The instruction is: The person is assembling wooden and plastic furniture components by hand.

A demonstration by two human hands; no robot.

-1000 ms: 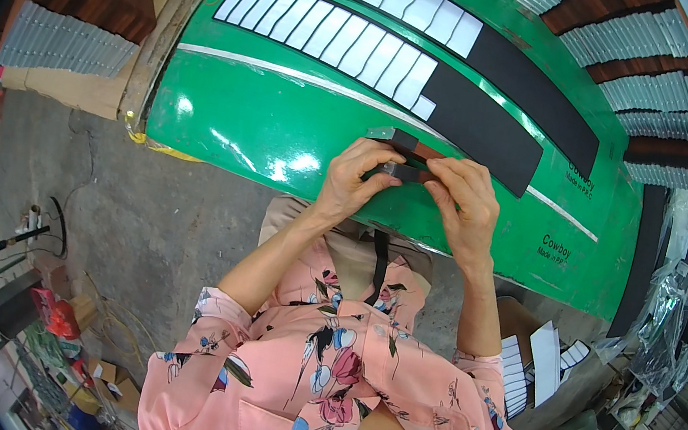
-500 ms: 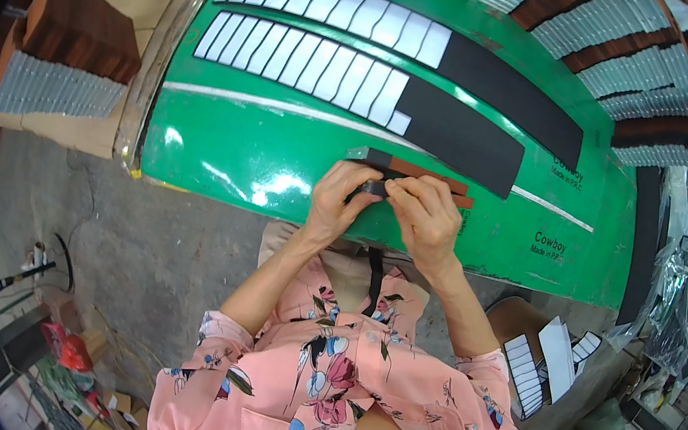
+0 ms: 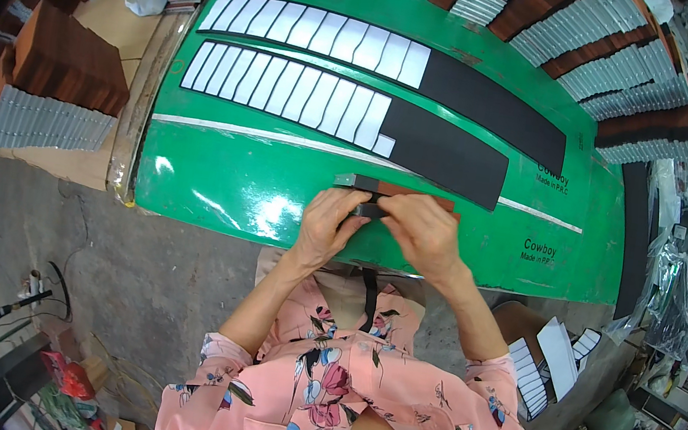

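1. While the green table point(image 3: 218, 171) spreads across the view, brown and silvery stacks point(image 3: 597, 39) stand along its far right edge, and a farther strip point(image 3: 450, 82) and a nearer strip point(image 3: 425, 138), both black and partly covered with white patches, lie across it

2. Against a second ago, the right hand point(image 3: 426, 237) has shifted leftward, and its fingertips now come right beside those of the left hand point(image 3: 325, 228); this suggests that both hands work at one spot, the dark part, rather than along the length

3. The left hand is narrow, thumb and fingers closed around the front bar point(image 3: 371, 211); the right hand is narrow too, fingers bunched, though whether it grips or only touches cannot be told

4. The rear bar point(image 3: 383, 187) shows just behind the fingers: silvery at its left end, then black, then reddish brown towards the right; whether it is held or rests on the table is unclear

5. The front bar, over the near part of the table and between the hands, looks black where it shows, with the fingers hiding most of it
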